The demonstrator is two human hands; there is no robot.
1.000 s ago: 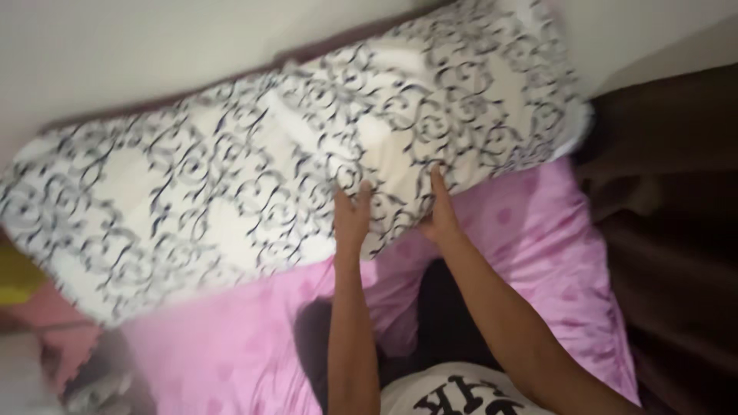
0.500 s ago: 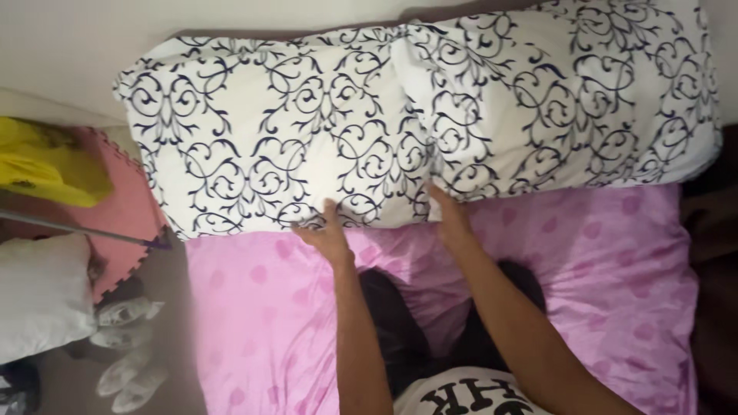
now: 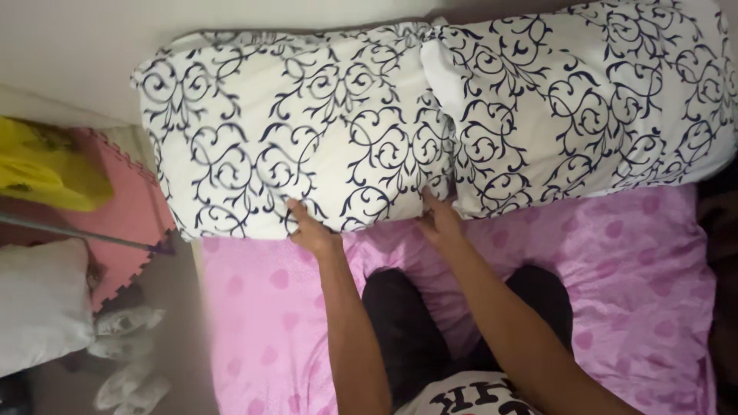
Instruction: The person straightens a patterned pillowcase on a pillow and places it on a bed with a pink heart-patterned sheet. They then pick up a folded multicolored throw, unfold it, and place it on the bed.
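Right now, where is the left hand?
In the head view, the left hand grips the lower edge of the left patterned pillow, above the pink sheet.

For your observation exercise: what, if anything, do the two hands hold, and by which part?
The left hand grips the left pillow at its lower edge; the right hand touches the lower edge where both pillows meet, grip unclear.
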